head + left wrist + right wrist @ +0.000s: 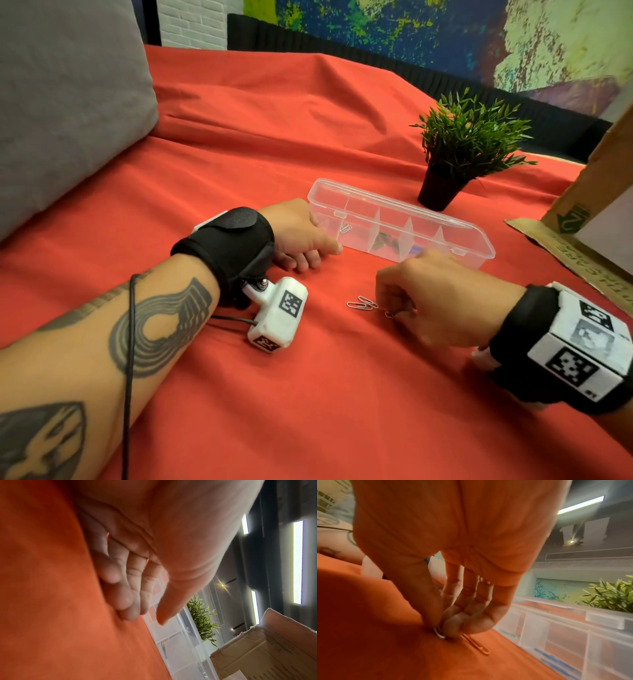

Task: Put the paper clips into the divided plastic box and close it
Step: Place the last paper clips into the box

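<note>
The clear divided plastic box (424,236) lies on the red cloth (239,394); one paper clip (345,228) sits in its left compartment, and I cannot tell how the lid stands. My left hand (308,240) rests at the box's left end, thumb (163,616) touching the near wall (173,635), fingers (125,600) loosely bent on the cloth. In front of the box my right hand (397,313) pinches a paper clip (439,632) between thumb and fingertips, still on the cloth. A few more clips (361,304) lie just left of it, one (477,645) by the fingertips.
A small potted plant (462,150) stands right behind the box. A cardboard box (582,205) stands at the right edge. A grey cushion (68,102) fills the far left. The left wrist camera (277,318) lies on the cloth near the clips.
</note>
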